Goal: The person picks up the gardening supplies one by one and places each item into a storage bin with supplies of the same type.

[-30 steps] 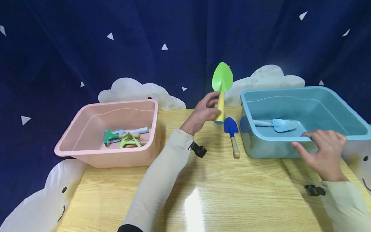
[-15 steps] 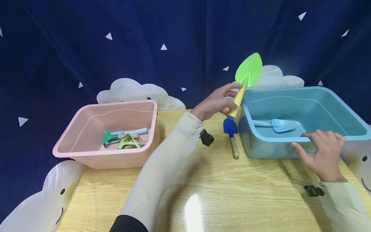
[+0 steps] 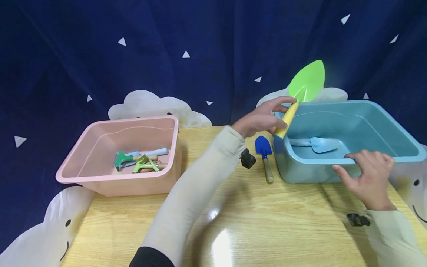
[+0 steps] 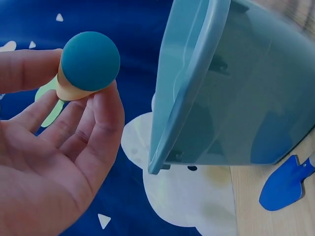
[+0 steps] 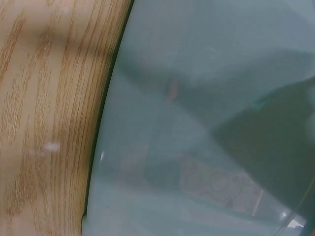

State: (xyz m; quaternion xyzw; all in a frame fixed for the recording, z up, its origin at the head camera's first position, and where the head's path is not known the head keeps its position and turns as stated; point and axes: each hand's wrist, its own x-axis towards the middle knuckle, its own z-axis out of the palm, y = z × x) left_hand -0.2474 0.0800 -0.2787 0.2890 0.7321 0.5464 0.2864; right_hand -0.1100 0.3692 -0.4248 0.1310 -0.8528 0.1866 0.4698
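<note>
My left hand (image 3: 263, 118) pinches the yellow handle of a green-bladed trowel (image 3: 307, 81), blade up and tilted to the right, over the left rim of the blue bin (image 3: 333, 161). In the left wrist view, thumb and fingers hold the handle near its blue end cap (image 4: 91, 61). My right hand (image 3: 371, 180) grips the front rim of that bin, fingers over the edge and thumb outside. Inside the bin lies a light blue trowel (image 3: 323, 145). A blue trowel with a wooden handle (image 3: 263, 145) lies on the table left of the bin.
At the left stands a pink bin (image 3: 116, 178) with several small garden tools, among them a green rake (image 3: 122, 158). Both bins stand on a wooden table (image 3: 267, 222). A dark blue curtain (image 3: 207, 33) with clouds and white triangles hangs behind.
My left hand has carried the green trowel rightward, from above the blue trowel to the bin's left rim, and the blade has tilted to the right. My right hand stays on the rim.
</note>
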